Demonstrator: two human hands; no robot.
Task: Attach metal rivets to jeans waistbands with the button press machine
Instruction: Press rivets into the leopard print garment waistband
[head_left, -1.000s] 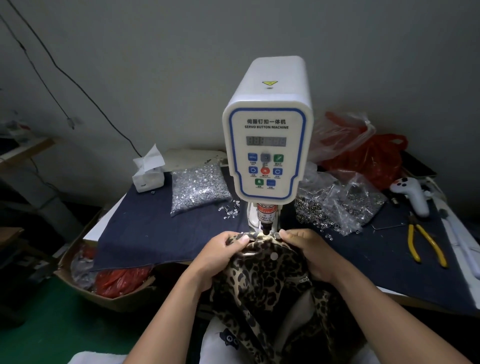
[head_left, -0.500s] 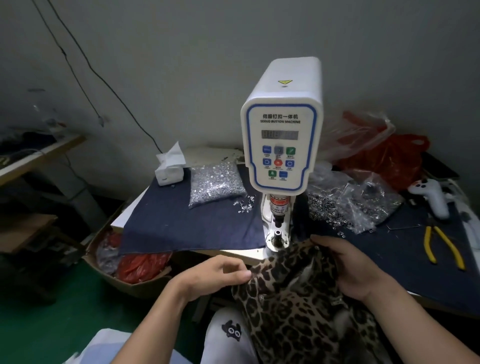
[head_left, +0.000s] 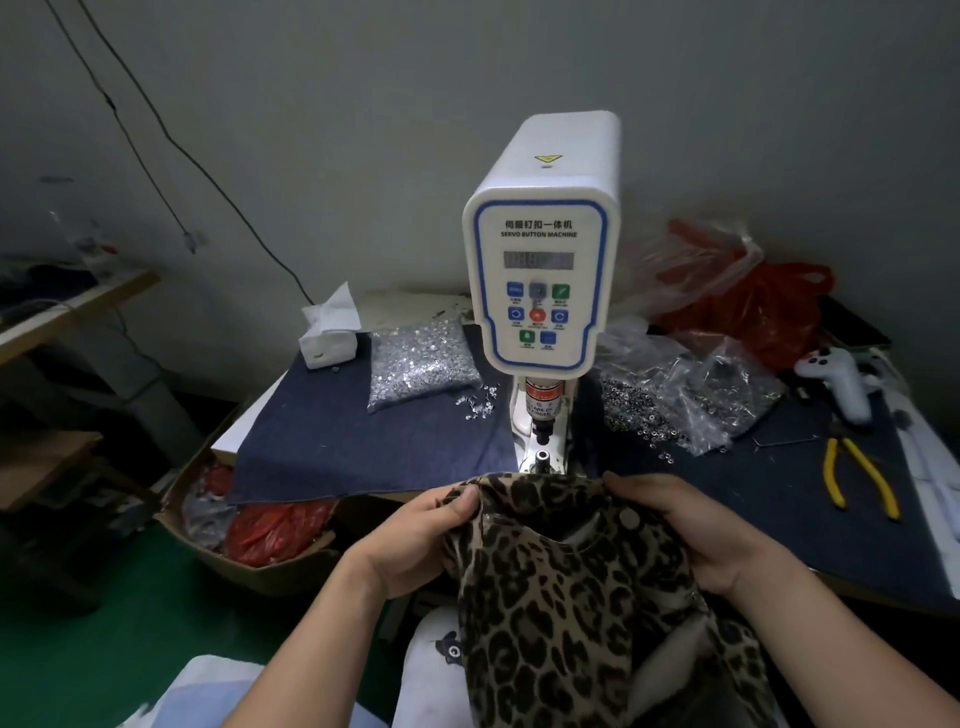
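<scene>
Leopard-print jeans (head_left: 566, 587) hang in front of me, their waistband just below the die (head_left: 542, 457) of the white servo button machine (head_left: 543, 260). My left hand (head_left: 415, 540) pinches the waistband's left end. My right hand (head_left: 685, 525) grips its right side, fingers curled over the edge. A metal button (head_left: 629, 516) shows on the waistband beside my right thumb. A clear bag of silver rivets (head_left: 421, 364) lies left of the machine; bags of metal rings (head_left: 675, 405) lie to its right.
Dark denim cloth (head_left: 363, 441) covers the table. Yellow-handled pliers (head_left: 852, 478), a white controller (head_left: 836, 379) and red plastic bags (head_left: 763, 306) sit at the right. A tissue pack (head_left: 330, 332) stands at the back left. A cardboard box (head_left: 249, 525) with red bags sits on the green floor.
The jeans came off the die and were turned. My left hand, free half a second ago, has taken hold of the waistband's left end again; the button now faces up near my right hand.
</scene>
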